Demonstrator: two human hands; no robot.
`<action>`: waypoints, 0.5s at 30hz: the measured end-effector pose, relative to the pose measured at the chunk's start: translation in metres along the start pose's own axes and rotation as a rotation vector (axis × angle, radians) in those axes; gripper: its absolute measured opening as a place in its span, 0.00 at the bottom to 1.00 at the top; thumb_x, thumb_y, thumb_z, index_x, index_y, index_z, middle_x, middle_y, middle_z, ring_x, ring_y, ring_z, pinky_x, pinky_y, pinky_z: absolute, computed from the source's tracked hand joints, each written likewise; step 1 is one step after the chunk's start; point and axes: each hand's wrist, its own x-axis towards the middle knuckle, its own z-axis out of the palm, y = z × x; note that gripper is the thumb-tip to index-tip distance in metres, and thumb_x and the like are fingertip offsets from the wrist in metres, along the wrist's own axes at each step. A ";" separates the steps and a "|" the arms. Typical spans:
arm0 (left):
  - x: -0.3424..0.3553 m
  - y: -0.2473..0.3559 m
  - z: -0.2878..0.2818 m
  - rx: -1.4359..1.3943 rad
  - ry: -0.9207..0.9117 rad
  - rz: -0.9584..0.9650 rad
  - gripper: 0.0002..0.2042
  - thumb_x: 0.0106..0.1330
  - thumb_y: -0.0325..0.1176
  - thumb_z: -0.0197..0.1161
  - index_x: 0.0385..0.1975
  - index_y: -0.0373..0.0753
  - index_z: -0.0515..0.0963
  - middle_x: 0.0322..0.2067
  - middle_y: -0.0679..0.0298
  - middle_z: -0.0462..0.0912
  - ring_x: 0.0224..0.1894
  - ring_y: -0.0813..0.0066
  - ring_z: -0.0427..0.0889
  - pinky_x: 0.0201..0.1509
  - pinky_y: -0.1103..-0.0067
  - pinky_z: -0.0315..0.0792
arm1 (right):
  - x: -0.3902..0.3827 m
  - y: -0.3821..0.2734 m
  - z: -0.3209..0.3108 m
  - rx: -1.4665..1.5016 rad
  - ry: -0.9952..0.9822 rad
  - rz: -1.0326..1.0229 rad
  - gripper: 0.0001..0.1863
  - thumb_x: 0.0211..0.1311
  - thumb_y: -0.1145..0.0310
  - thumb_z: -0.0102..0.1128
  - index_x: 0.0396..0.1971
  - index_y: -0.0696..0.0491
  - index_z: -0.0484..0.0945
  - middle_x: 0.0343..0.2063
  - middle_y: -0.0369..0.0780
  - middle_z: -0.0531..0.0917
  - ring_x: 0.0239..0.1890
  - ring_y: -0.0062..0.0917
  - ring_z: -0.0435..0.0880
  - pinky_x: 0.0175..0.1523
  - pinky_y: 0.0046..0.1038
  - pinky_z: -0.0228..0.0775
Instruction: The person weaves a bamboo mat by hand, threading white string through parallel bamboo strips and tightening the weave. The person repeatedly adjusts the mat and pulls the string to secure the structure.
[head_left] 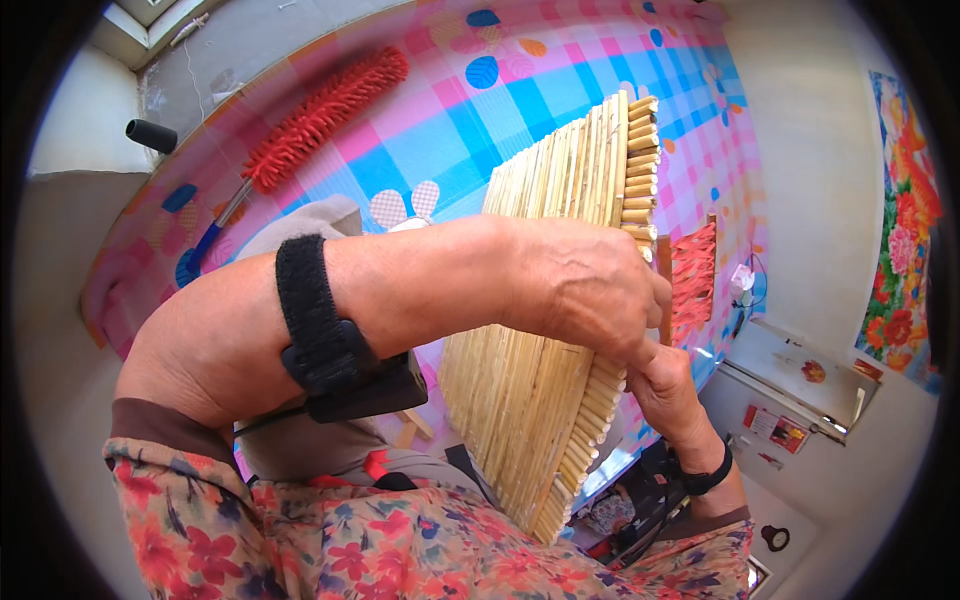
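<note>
A stiff panel of pale yellow plant stalks (520, 380), laid side by side in rows, leans at a slant in front of me. Its cut ends line up along the right edge. Across its face reaches my left arm, and my left hand (585, 285) is closed at that edge, fingers curled past the stalk ends. Just below, my right hand (668, 390) is closed in a pinch. The fingertips of both hands meet beside the panel; whatever is between them is hidden.
My trousered leg (310, 225) lies on a pink and blue checked bed cover (440, 150). A red fluffy duster (325, 120) rests at the far left, near a dark cylinder (152, 135). Behind the hands stands a red woven piece (693, 275), with a white cabinet (790, 375) at right.
</note>
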 end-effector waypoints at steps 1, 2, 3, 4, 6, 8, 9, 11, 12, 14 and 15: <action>0.002 -0.001 0.003 0.000 0.016 -0.003 0.05 0.57 0.31 0.59 0.30 0.38 0.76 0.35 0.63 0.79 0.43 0.67 0.78 0.39 0.72 0.79 | -0.002 0.003 -0.001 0.016 0.007 0.014 0.12 0.55 0.85 0.56 0.38 0.57 0.80 0.24 0.42 0.80 0.27 0.35 0.82 0.32 0.30 0.72; 0.006 -0.001 0.006 -0.001 0.050 0.004 0.05 0.57 0.31 0.58 0.30 0.37 0.75 0.39 0.62 0.78 0.44 0.66 0.78 0.40 0.73 0.80 | -0.004 0.006 -0.002 0.029 0.017 0.030 0.13 0.56 0.86 0.53 0.38 0.58 0.81 0.24 0.42 0.80 0.27 0.35 0.82 0.32 0.30 0.72; 0.009 -0.002 0.009 -0.002 0.061 0.004 0.06 0.58 0.31 0.58 0.31 0.37 0.75 0.43 0.61 0.77 0.45 0.65 0.78 0.41 0.73 0.80 | -0.007 0.010 -0.003 0.024 0.040 0.032 0.11 0.57 0.84 0.55 0.38 0.57 0.81 0.23 0.41 0.80 0.26 0.33 0.82 0.31 0.29 0.72; 0.011 -0.002 0.011 0.023 0.137 0.011 0.06 0.59 0.30 0.57 0.32 0.36 0.75 0.46 0.60 0.75 0.47 0.65 0.78 0.42 0.73 0.80 | -0.010 0.015 -0.003 0.018 0.063 0.032 0.10 0.59 0.83 0.57 0.38 0.56 0.80 0.21 0.40 0.80 0.24 0.31 0.82 0.30 0.29 0.73; 0.011 0.000 0.012 0.058 0.155 -0.028 0.06 0.60 0.29 0.56 0.33 0.34 0.75 0.52 0.59 0.72 0.51 0.65 0.77 0.45 0.72 0.79 | -0.020 0.021 -0.005 0.042 0.080 0.075 0.10 0.65 0.80 0.56 0.43 0.55 0.81 0.21 0.37 0.80 0.23 0.24 0.81 0.29 0.25 0.72; 0.004 0.002 0.007 0.042 0.093 -0.110 0.07 0.60 0.29 0.56 0.34 0.34 0.76 0.50 0.59 0.74 0.53 0.64 0.77 0.46 0.71 0.79 | -0.031 0.028 -0.001 0.149 0.091 0.201 0.12 0.67 0.79 0.54 0.47 0.56 0.80 0.23 0.34 0.80 0.24 0.19 0.79 0.30 0.22 0.71; 0.001 0.003 0.005 0.026 0.025 -0.161 0.07 0.59 0.28 0.56 0.35 0.34 0.76 0.50 0.59 0.75 0.54 0.63 0.77 0.46 0.70 0.79 | -0.037 0.031 0.000 0.200 0.101 0.265 0.13 0.68 0.78 0.53 0.49 0.56 0.80 0.23 0.32 0.80 0.25 0.16 0.78 0.30 0.21 0.71; -0.007 0.008 0.002 -0.034 -0.193 -0.439 0.08 0.59 0.26 0.57 0.35 0.34 0.79 0.45 0.57 0.79 0.52 0.60 0.80 0.46 0.67 0.78 | -0.048 0.037 0.006 0.292 0.136 0.309 0.14 0.71 0.77 0.49 0.53 0.57 0.78 0.26 0.25 0.77 0.24 0.10 0.71 0.28 0.16 0.65; -0.011 0.012 0.002 -0.075 -0.327 -0.559 0.07 0.58 0.26 0.57 0.34 0.34 0.79 0.42 0.56 0.80 0.50 0.59 0.81 0.45 0.67 0.78 | -0.051 0.041 0.010 0.299 0.159 0.318 0.15 0.72 0.77 0.49 0.53 0.56 0.78 0.25 0.25 0.76 0.23 0.09 0.69 0.27 0.16 0.63; -0.017 0.019 0.004 -0.120 -0.494 -0.749 0.07 0.58 0.24 0.56 0.33 0.34 0.80 0.36 0.55 0.82 0.46 0.56 0.83 0.45 0.66 0.78 | -0.056 0.046 0.014 0.356 0.186 0.319 0.15 0.72 0.75 0.49 0.54 0.55 0.78 0.24 0.24 0.74 0.22 0.08 0.67 0.26 0.15 0.60; -0.018 0.022 0.006 -0.138 -0.478 -0.733 0.07 0.58 0.24 0.56 0.33 0.34 0.80 0.36 0.55 0.82 0.45 0.56 0.83 0.45 0.67 0.78 | -0.058 0.048 0.015 0.385 0.179 0.335 0.15 0.73 0.74 0.49 0.54 0.54 0.78 0.23 0.24 0.74 0.21 0.08 0.66 0.26 0.15 0.60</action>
